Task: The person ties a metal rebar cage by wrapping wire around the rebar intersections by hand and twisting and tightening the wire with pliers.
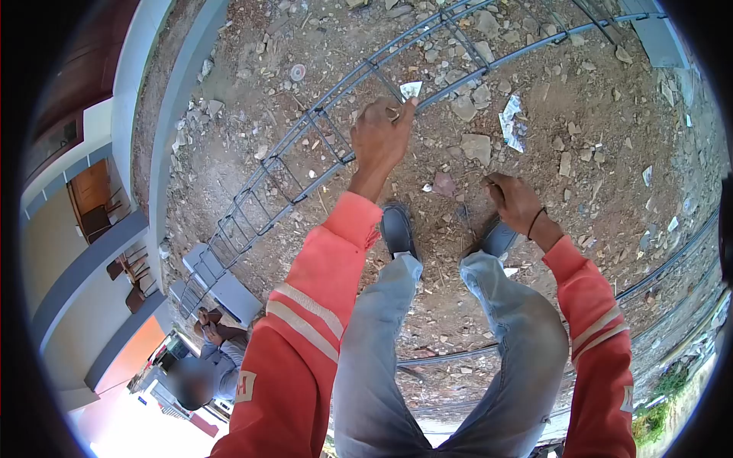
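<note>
My left hand [382,133] is at the near bar of a long rebar cage [317,126], its fingers closed at a spot beside a small white scrap [411,90]. What those fingers hold is too small to name. Lower and to the right, my right hand [515,200] hangs above the dirt near my shoe, its fingers curled together; anything inside them is hidden. A dark band circles that wrist.
Stones and a torn printed paper [511,124] lie on the dirt [565,221]. Grey blocks [233,294] support the cage at lower left, near a person [221,359]. Another block [658,42] is at upper right. Long bars [450,356] cross behind my feet.
</note>
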The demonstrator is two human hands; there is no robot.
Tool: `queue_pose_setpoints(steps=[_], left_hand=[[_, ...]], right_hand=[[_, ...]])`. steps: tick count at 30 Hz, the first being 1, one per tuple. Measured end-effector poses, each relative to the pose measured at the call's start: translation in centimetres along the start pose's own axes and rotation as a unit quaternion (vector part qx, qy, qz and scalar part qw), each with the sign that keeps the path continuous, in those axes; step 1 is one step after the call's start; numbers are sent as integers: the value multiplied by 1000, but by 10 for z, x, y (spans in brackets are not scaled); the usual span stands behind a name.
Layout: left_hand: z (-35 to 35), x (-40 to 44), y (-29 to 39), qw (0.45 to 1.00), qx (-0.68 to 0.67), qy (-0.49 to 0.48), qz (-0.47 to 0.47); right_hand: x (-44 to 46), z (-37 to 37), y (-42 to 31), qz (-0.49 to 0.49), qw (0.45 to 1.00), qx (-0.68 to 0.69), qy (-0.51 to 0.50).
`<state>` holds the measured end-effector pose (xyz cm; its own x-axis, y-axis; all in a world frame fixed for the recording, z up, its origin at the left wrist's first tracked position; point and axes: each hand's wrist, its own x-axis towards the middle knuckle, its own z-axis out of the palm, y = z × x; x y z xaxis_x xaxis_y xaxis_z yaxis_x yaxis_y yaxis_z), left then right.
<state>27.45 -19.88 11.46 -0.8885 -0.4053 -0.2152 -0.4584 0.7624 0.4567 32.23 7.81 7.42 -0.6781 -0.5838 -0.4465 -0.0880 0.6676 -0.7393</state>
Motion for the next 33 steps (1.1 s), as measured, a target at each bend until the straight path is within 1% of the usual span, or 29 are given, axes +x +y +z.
queue_pose_setpoints(steps=[1,2,3,4,5,7,8,9,10,11,13,14,15,16,17,19,20,21,23,25,27,28,32,33], left_hand=[[5,8,-3,994,-10,-93,-54],[12,12,-9,995,-10,-85,-50],[19,15,-16,996,-25,-87,-20],[26,18,-24,995,-40,-88,12],[32,21,-32,996,-40,-78,20],[34,28,-43,987,-96,-110,73],[32,32,-45,987,-96,-96,88],[23,33,-40,984,-81,-133,84],[17,33,-39,980,-67,-169,79],[19,35,-45,981,-71,-153,94],[22,41,-57,978,-141,-140,70],[20,41,-61,978,-144,-128,83],[13,38,-61,972,-179,-113,100],[8,32,-63,965,-212,-101,115],[4,30,-64,964,-214,-92,131],[-2,30,-65,930,-278,-214,106],[-6,31,-64,912,-294,-271,93],[-6,31,-62,913,-293,-263,106],[1,28,-62,903,-334,-260,73],[7,31,-63,900,-352,-253,52],[13,32,-63,898,-389,-203,13],[16,35,-64,893,-407,-193,19],[16,36,-61,894,-401,-199,-10],[16,39,-63,883,-413,-222,-21]], right_hand=[[10,3,2,-6,1000,-3,5],[21,7,3,-24,999,-9,40],[33,9,1,-44,996,-14,75],[43,2,-8,-37,999,-1,37],[52,7,-8,-44,998,-5,47],[64,17,-7,-139,990,22,30],[70,28,-5,-160,986,23,37],[75,36,-6,-172,984,14,51],[79,42,-7,-153,987,15,42],[84,45,-8,-134,990,14,34],[96,47,-7,-143,988,-3,59],[101,47,-8,-141,988,-5,66],[108,48,-9,-149,986,-14,77],[111,48,-10,-165,982,0,93],[114,45,-14,-182,977,12,114],[117,33,-22,-184,974,-26,133],[120,28,-26,-186,973,-5,134],[124,27,-27,-186,974,19,130],[135,32,-26,-213,965,28,149],[135,36,-36,-198,966,59,158],[135,43,-40,-187,966,52,171],[135,45,-42,-176,965,47,187],[131,51,-45,-161,962,42,214],[131,53,-43,-171,958,29,227]])
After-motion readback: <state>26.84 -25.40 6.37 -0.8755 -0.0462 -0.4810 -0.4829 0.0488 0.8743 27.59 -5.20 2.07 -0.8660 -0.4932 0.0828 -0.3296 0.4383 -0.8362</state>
